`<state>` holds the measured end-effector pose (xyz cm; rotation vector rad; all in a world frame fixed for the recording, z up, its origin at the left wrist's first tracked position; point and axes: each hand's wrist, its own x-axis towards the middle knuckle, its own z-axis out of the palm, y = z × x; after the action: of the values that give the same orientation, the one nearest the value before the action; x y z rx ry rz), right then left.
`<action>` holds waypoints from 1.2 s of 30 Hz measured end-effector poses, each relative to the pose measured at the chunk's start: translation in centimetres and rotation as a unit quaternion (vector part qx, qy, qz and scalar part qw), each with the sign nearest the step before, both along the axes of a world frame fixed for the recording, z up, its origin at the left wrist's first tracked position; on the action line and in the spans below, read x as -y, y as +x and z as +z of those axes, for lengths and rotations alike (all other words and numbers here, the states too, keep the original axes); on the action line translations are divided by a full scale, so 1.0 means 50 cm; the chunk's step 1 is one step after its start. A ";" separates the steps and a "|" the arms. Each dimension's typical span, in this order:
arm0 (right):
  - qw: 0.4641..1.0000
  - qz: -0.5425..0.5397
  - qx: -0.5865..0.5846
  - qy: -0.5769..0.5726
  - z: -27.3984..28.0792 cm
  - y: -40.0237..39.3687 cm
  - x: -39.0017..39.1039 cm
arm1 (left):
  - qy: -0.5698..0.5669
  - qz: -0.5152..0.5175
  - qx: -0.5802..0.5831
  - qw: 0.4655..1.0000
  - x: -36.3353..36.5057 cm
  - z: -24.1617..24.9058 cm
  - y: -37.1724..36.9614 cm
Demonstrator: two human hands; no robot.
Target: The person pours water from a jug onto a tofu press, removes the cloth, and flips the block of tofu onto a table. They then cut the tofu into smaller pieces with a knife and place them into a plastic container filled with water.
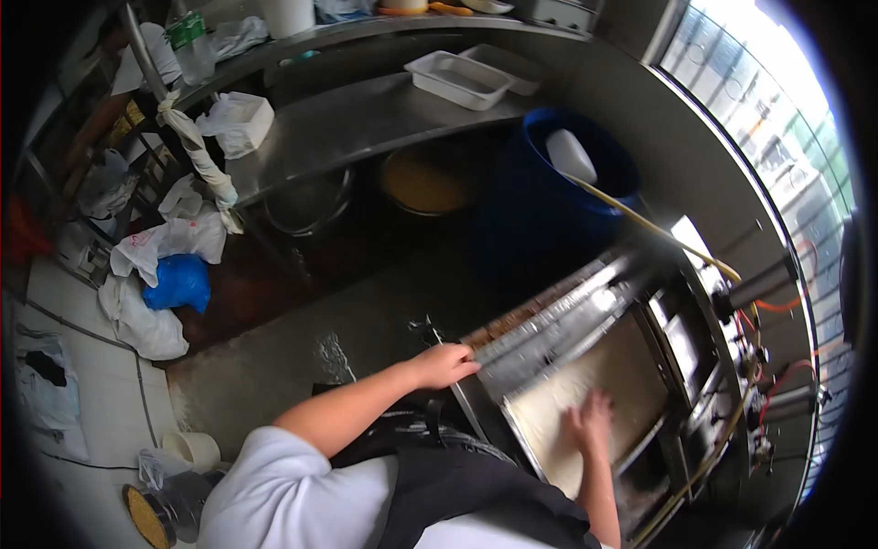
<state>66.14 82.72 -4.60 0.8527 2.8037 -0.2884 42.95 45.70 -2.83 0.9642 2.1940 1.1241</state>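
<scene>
My left hand [445, 367] is closed around the near-left corner of a wet, shiny metal lid [558, 325], which has a brownish strip along its far edge. Right beside the lid is a shallow metal tray [528, 448] with a smooth, cream-coloured layer [622, 371] spread across it. Over this layer is my right hand [592, 421], its fingers apart and a little blurred, with nothing seen in them. The fingertips overlap the cream surface in this view.
A blue barrel [549, 210] with a white container [572, 156] inside stands beyond the lid. A yellow hose [654, 227] runs from it toward valves on the right. White tubs [457, 80] sit on the steel counter [343, 128]. Plastic bags [178, 284] lie left. Another person's arm [96, 123] shows far left.
</scene>
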 end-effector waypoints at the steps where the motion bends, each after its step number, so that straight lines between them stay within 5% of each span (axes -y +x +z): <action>1: 0.999 -0.028 -0.029 0.011 0.024 -0.013 0.021 | -0.019 0.067 0.021 0.997 0.088 -0.012 -0.018; 2: 0.996 -0.062 -0.056 0.021 0.052 -0.025 0.050 | -0.039 0.128 0.043 0.990 0.177 -0.026 -0.030; 5: 0.991 -0.070 0.106 -0.032 0.060 -0.061 0.068 | -0.121 0.260 0.047 0.957 0.438 -0.107 -0.059; 7: 0.994 -0.036 0.059 -0.086 0.056 -0.075 -0.022 | -0.168 0.311 0.013 0.935 0.566 -0.125 -0.071; 9: 0.995 -0.080 -0.045 0.039 0.096 -0.143 -0.027 | -0.194 0.351 0.030 0.915 0.626 -0.077 -0.098; 10: 0.955 -0.039 -0.263 0.129 0.102 -0.180 -0.002 | -0.195 0.338 0.025 0.920 0.634 -0.060 -0.124; 14: 0.945 -0.066 -0.319 0.006 0.212 -0.431 0.100 | -0.134 0.392 -0.011 0.910 0.618 -0.036 -0.220; 16: 0.951 -0.038 -0.305 -0.028 0.207 -0.547 0.133 | -0.065 0.328 -0.223 0.916 0.559 -0.025 -0.270; 19: 0.931 0.094 -0.351 -0.012 0.159 -0.739 0.116 | -0.012 0.259 -0.041 0.965 0.456 0.097 -0.320; 23: 0.888 0.130 -0.435 0.069 0.203 -1.013 0.057 | -0.033 0.202 -0.041 0.978 0.442 0.153 -0.397; 27: 0.873 -0.032 -0.485 0.033 0.156 -1.290 -0.170 | -0.123 0.291 -0.058 0.947 0.500 0.149 -0.512; 32: 0.925 -0.203 -0.320 0.001 0.063 -1.479 -0.456 | -0.174 0.334 -0.021 0.926 0.490 0.149 -0.642; 35: 0.978 -0.165 -0.082 0.098 -0.052 -1.537 -0.573 | -0.089 0.282 -0.101 0.950 0.436 0.170 -0.716; 36: 0.984 -0.169 -0.047 0.032 -0.067 -1.552 -0.588 | -0.071 0.281 -0.099 0.952 0.418 0.180 -0.739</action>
<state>-11.45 112.14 -7.97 1.3660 2.7540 -0.2945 6.02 24.79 6.18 0.4037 2.7733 1.1137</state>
